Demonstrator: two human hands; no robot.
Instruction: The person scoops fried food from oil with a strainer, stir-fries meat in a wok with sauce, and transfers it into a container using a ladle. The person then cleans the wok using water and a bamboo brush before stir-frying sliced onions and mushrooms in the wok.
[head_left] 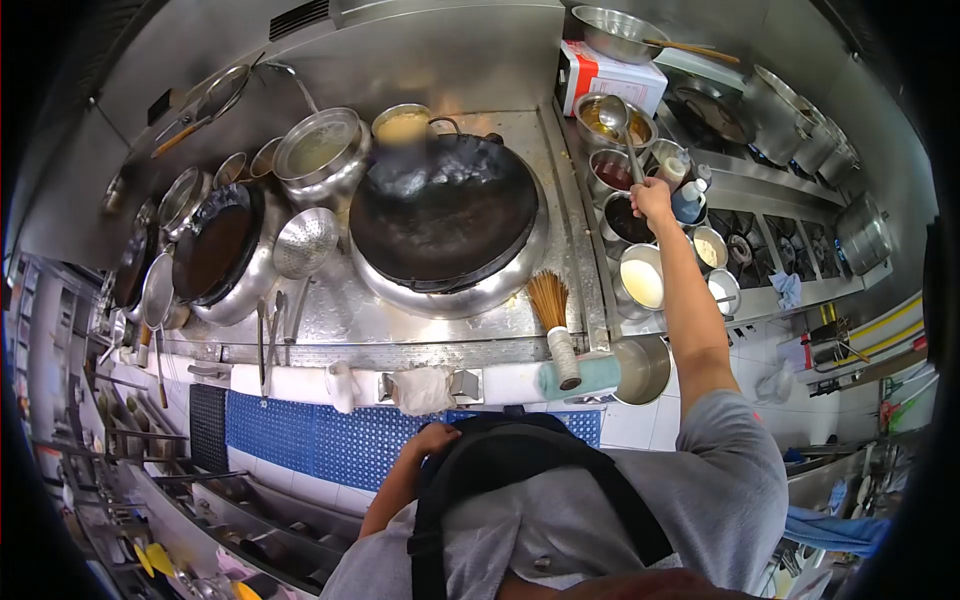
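Note:
My right hand [653, 200] is closed around the handle of a ladle [634, 150], arm stretched out to the right. The ladle's bowl is over a metal bowl [648, 141] of yellowish liquid. Below the hand are a pot of dark sauce [628, 222] and a pot of pale cream-coloured contents [641, 283]. Close to my waist, my left hand [436, 438] is beside the black apron [500, 440]; its fingers are too small and partly hidden to read. A large black wok [445, 215] sits on the burner ahead, with a shiny dark surface.
A bamboo brush [553, 315] lies at the counter's front right. Left of the wok are a perforated skimmer [305, 243], a strainer over a pot [318, 145] and a second wok [218, 245]. Squeeze bottles [689, 200] and gas burners [745, 240] are at the right.

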